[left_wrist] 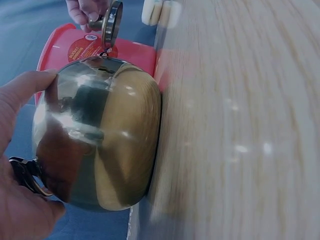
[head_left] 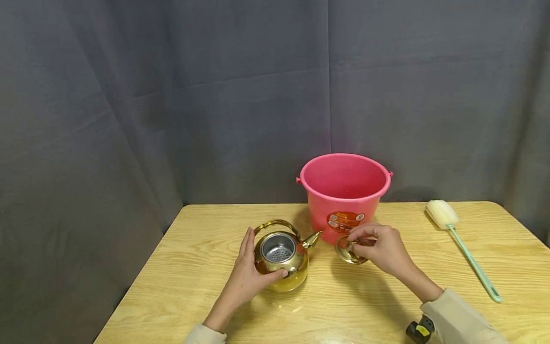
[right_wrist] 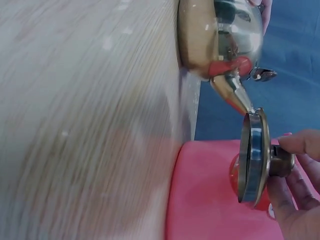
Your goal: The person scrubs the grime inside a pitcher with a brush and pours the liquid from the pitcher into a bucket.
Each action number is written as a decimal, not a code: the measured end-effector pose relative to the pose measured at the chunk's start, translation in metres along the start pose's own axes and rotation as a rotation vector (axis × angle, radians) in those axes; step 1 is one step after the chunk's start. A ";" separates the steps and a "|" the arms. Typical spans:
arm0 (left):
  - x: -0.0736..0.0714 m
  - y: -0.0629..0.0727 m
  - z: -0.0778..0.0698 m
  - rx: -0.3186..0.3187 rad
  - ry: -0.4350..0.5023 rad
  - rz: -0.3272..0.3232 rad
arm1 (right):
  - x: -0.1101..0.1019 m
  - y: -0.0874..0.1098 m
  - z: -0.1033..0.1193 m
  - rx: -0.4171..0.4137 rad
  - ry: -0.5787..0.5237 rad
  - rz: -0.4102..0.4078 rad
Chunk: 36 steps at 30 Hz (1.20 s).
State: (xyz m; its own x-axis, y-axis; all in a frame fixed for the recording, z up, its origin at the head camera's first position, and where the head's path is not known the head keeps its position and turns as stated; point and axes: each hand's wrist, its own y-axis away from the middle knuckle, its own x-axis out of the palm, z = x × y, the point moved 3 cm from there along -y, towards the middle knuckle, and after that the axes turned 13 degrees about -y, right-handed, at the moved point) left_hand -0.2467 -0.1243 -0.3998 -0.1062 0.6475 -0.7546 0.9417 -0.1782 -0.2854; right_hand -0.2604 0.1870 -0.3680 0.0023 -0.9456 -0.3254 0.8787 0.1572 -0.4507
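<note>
Near the lower middle of the head view, the left hand (head_left: 246, 282) lies spread against the kettle (head_left: 296, 267), thumb and fingers fairly straight along its side. The right hand (head_left: 382, 248), right of centre, pinches the lid (head_left: 350, 258) by its knob (right_wrist: 282, 161), rim tilted and clear of the table (head_left: 172, 286). So the lid is already off but not set down; the strainer (head_left: 278, 254) sits in the kettle's opening, not yet lifted out. The kettle stands upright, its spout (head_left: 312, 240) pointing toward the pink bucket (head_left: 315, 210) behind the lid. The brush (head_left: 442, 213) lies at far right, well apart from both hands, seemingly not in use. A grey curtain (head_left: 249, 119) fills the upper frame.
</note>
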 end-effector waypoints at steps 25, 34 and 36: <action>-0.002 0.001 -0.001 0.005 -0.004 0.006 | -0.007 0.000 -0.019 0.078 0.076 0.022; -0.002 0.001 -0.001 0.006 0.012 0.006 | -0.009 0.000 -0.022 0.099 0.107 0.036; -0.002 0.001 -0.001 0.005 0.013 0.004 | -0.009 0.000 -0.023 0.104 0.115 0.035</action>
State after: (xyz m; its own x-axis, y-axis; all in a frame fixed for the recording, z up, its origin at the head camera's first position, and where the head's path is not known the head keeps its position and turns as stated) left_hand -0.2456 -0.1251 -0.3981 -0.0986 0.6562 -0.7481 0.9406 -0.1840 -0.2853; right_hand -0.2710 0.2021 -0.3844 -0.0157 -0.9002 -0.4352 0.9237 0.1536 -0.3511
